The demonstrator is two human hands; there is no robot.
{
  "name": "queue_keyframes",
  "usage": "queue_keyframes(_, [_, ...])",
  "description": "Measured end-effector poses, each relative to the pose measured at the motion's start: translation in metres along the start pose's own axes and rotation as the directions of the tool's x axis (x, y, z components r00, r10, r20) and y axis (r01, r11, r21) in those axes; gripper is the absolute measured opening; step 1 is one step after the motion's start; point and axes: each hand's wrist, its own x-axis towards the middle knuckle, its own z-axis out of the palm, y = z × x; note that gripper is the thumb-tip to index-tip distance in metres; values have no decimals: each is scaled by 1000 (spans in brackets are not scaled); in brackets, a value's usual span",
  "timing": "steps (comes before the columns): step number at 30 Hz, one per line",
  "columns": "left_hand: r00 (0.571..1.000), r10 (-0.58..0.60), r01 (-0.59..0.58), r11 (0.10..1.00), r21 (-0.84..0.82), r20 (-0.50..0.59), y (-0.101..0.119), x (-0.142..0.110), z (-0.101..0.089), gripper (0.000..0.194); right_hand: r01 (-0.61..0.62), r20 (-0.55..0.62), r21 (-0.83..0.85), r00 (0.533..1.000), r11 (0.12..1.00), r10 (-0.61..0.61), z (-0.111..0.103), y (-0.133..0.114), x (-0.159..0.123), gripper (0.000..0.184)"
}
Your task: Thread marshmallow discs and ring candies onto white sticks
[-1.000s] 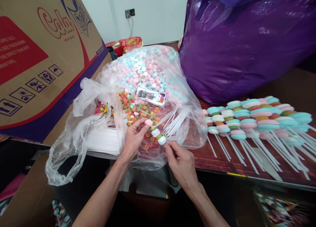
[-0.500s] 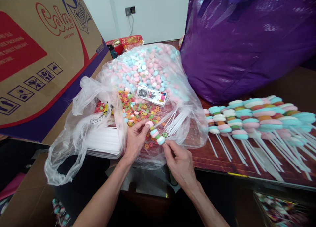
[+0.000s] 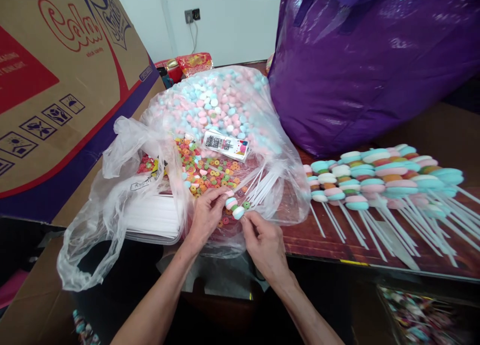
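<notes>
Threading sweets onto a stick (image 3: 244, 220), the person works just over the near edge of the open clear bag (image 3: 157, 150). The left hand (image 3: 205, 216) has its fingertips pinched shut on a pink piece (image 3: 229, 193) at the stick's upper end, while the right hand (image 3: 264, 242) is closed thumb-to-finger on the stick's bare lower part, just below the white-and-blue piece (image 3: 238, 212) lowest on the stack. The stack (image 3: 233, 204) now reads as pink on top, then pink-white, green and white-blue, packed tight together. A second ago the pink piece stood a little clear of the others, and the sweets were spread looser along the stick; half a second ago the gap had narrowed, and now it is all but gone, so the top piece looks seated and this skewer seems close to full, judging by the finished ones. Both hands have also drifted slightly left and toward the body, though part of that shift is the camera, since the box (image 3: 56, 85) and the purple bag (image 3: 367, 65) have slid left in view too. Nothing else has moved: loose ring sweets (image 3: 204, 167) and the pink and blue ones (image 3: 217, 102) lie in the bag with a small packet (image 3: 226, 145) on top, spare sticks (image 3: 262, 182) fan out beside the hands, and the finished skewers (image 3: 375, 182) lie in a row on the table (image 3: 307, 237) to the right.
</notes>
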Motion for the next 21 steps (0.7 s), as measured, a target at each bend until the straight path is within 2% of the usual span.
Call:
queue_keyframes(4, [998,-13,12,1000,20,54,-2,-4,0,23,-10,-18,-61,1000,998,9,3,-4,0,27])
queue_keyframes(7, [996,-57,55,998,44,64,-1,-4,1,36,-23,-19,-65,1000,998,22,4,-8,2,28])
queue_keyframes(11, [994,-95,92,994,54,48,5,-2,0,49,-37,-28,-46,999,998,36,-12,-10,6,30])
queue_keyframes(13, [996,-81,78,993,88,29,4,-1,-3,50,-17,-70,-61,997,998,13,-32,-8,7,29])
queue_keyframes(16, [998,-46,51,989,139,-42,-6,1,-10,49,-32,-208,-149,978,988,1,-79,-1,9,28])
queue_keyframes(19, [994,-18,37,984,175,-110,-18,5,-14,48,-103,-395,-355,917,929,-50,-135,12,19,27])
queue_keyframes(21, [993,6,18,978,208,-114,-23,6,-15,44,-182,-479,-526,870,830,-113,-167,22,31,26])
